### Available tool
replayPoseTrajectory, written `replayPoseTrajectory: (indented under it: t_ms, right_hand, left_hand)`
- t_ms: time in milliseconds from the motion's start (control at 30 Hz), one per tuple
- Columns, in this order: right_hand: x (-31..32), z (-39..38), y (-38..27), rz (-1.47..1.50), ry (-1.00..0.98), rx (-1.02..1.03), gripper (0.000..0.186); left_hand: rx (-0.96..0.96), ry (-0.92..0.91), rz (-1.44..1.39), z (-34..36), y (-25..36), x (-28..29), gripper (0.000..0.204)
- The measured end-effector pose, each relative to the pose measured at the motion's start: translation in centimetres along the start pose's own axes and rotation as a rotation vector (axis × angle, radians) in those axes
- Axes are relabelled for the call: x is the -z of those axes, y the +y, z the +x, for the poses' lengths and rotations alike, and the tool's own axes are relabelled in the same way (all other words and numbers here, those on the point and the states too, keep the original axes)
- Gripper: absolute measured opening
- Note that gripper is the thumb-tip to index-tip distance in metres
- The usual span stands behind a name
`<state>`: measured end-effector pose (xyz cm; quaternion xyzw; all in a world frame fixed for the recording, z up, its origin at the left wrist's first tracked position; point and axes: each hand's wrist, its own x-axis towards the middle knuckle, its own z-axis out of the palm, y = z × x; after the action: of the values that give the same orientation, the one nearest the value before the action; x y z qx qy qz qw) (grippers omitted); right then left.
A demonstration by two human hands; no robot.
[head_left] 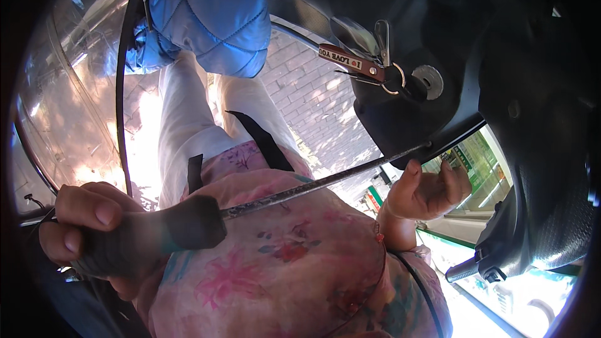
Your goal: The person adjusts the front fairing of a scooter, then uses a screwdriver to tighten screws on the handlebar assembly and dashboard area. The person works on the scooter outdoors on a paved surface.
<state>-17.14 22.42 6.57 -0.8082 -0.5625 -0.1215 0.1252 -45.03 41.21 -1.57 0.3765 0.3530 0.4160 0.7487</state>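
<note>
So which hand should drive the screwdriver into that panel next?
Left, probably: the left hand grips the screwdriver by its handle, tip at the black panel. The right hand is open, only steadying the shaft.

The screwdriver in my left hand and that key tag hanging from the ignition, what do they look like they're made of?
The screwdriver: its long shaft looks like bare grey metal with a dull sheen; the handle, gripped by the left hand, looks like dark matte rubber or plastic, too blurred to say which. The key tag looks like a brown leather or leather-like strap with a smooth finish, riveted to a metal ring.
</note>
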Motion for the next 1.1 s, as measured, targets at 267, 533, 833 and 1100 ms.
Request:
replayPoseTrajectory:
  t_ms: [267, 533, 833, 1100]
  right_hand:
    - [0.8, 0.7, -0.2, -0.041, -0.172, -0.071, 0.037]
    - [1.0, 1.0, -0.7, -0.171, -0.219, -0.054, 0.029]
    - [1.2, 1.0, -0.7, -0.166, -0.242, -0.072, 0.029]
    - [1.3, 1.1, -0.1, -0.176, -0.219, -0.040, 0.031]
  left_hand:
    - [0.057, 0.010, 0.052, -0.4, 0.4, 1.6, 0.058]
    - [0.091, -0.127, -0.053, -0.1, 0.5, 2.8, 0.057]
    - [0.107, -0.101, -0.069, -0.3, 0.9, 3.5, 0.055]
    - [0.025, -0.175, -0.017, -0.3, 0.3, 4.2, 0.054]
